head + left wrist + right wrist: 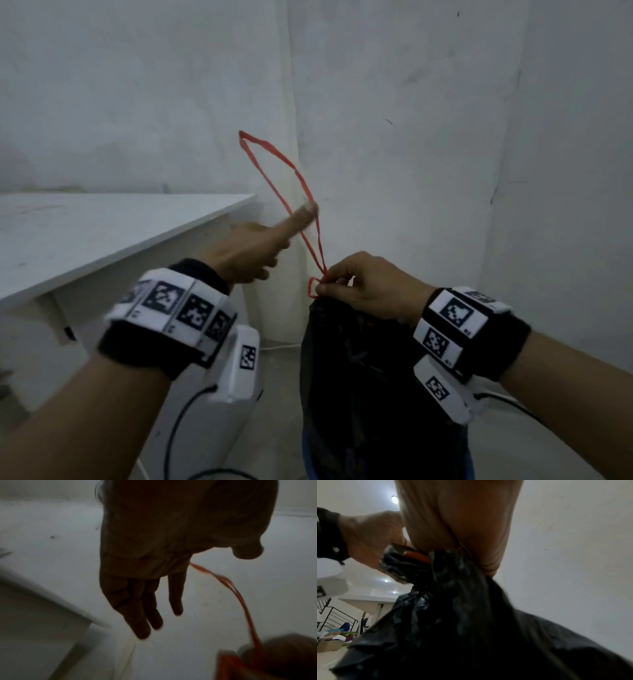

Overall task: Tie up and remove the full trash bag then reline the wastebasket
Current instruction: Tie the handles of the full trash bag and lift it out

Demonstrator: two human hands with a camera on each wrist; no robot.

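table [102,233]: white, far left, top edge running toward the wall corner; sits left of and behind the left hand.
left hand [250,253]: raised beside the table edge, blurred. Index finger [298,219] extended, poking through the long red loop; head view shows the other fingers curled, left wrist view shows them hanging long and relaxed. Not gripping anything that can be made out.
drawstring [274,174]: red, long narrow loop standing up against the wall corner, resting on the index finger, both strands converging down into the right hand's pinch. Second small red loop sticks out just left of that pinch.
right hand [370,287]: fingers and thumb closed, pinching the drawstring right at the bag's gathered neck.
trash bag [370,377]: black, neck cinched tight under the right hand, body hanging straight down below it, centre-right.
wastebasket [308,469]: only a sliver of blue rim at the bottom edge, around the bag's lower end; whether the bag is lifted clear cannot be told.
wall [479,137]: white, scuffed, right of and behind everything.
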